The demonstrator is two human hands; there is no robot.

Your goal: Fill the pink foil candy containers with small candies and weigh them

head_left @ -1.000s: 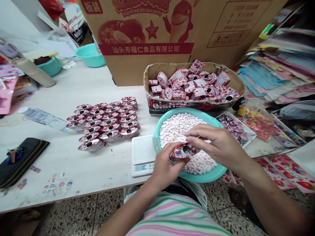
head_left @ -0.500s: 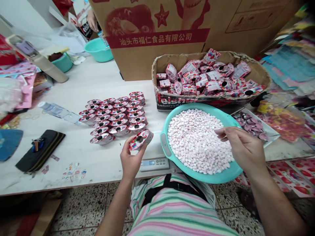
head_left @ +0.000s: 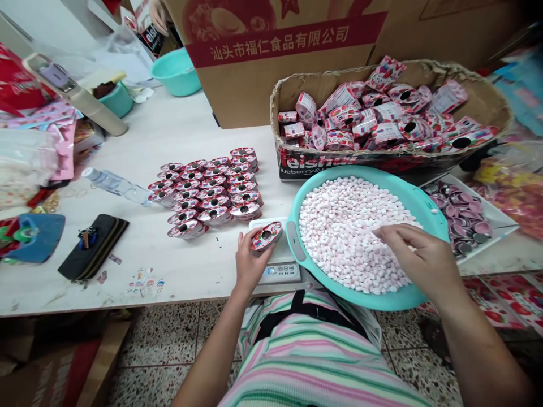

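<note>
The person's left hand [head_left: 250, 263] is curled around a shiny red-and-white candy cup [head_left: 266, 236], holding it tilted just above a small digital scale [head_left: 280, 272]. The right hand [head_left: 418, 257] holds nothing that I can make out, its slightly spread fingers [head_left: 382, 232] resting among pink-and-white candies [head_left: 339, 237] heaped in a teal basin [head_left: 407, 195], which sits beside the scale.

On the table [head_left: 127, 271], rows of similar cups [head_left: 207, 192] stand just left of the scale, near a water bottle [head_left: 116, 186] and a black pouch [head_left: 93, 249]. Behind the basin, a cardboard tray [head_left: 360, 161] is piled with wrapped cups, while a white tray of round lids [head_left: 460, 215] lies to its right. Another person's hand [head_left: 159, 16] shows at the far end of the table.
</note>
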